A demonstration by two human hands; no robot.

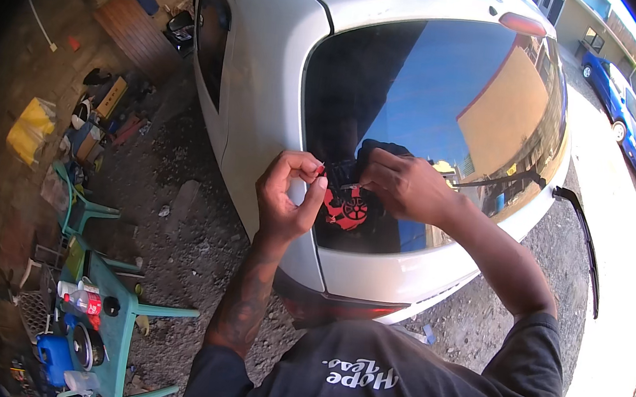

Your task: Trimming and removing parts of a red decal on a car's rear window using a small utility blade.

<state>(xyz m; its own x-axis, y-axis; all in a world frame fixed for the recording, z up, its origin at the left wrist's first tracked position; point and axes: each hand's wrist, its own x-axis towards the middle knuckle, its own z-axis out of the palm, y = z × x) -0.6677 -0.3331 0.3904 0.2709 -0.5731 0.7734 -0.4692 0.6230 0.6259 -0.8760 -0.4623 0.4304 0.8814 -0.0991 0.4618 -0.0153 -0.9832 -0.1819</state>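
Observation:
My left hand (289, 192) is raised at the lower left corner of the glossy rear window (425, 87) of a white car. Its thumb and index finger pinch a tiny red piece (321, 170). Close to its right, my right hand (399, 184) has its fingers bent around a small dark, shiny piece (346, 174), whose kind I cannot tell. Just below the fingers, a red decal (352, 211) with a wheel shape shows on the dark glass. A black shape above my right knuckles may be a reflection.
A wiper arm (581, 240) stands out from the car's right side. On the left are a green plastic table (110, 316) with a bottle (84, 301) and a blue jug (54, 358), a green chair (79, 206) and scattered items on gravelly ground. A blue car (619, 106) stands at upper right.

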